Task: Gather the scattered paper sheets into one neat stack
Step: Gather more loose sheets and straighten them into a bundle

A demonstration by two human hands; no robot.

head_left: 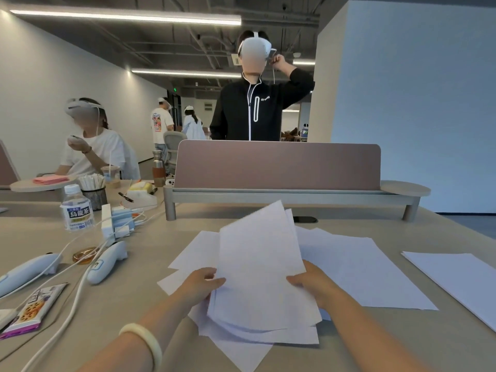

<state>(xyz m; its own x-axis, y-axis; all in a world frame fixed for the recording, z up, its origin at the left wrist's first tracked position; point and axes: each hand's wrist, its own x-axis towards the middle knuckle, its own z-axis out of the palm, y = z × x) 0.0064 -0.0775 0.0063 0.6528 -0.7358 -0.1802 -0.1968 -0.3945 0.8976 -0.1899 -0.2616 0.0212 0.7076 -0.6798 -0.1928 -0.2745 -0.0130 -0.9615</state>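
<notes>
A loose, uneven bundle of white paper sheets (257, 267) is tilted up off the beige table (128, 312), its corners fanned out. My left hand (200, 284) grips its left edge and my right hand (308, 284) grips its right edge. More white sheets lie flat under and around it: some at the left (193, 253), a wide one at the right (359, 269), and a separate sheet at the far right edge (456, 280). The lower ends of the held sheets spread over the table near me.
Left of the papers lie two white controllers (106, 263) with cables, a snack packet (32, 308), a tea bottle (76, 210) and a pen cup. A brown desk divider (279, 165) on a stand closes the far side; people stand and sit beyond.
</notes>
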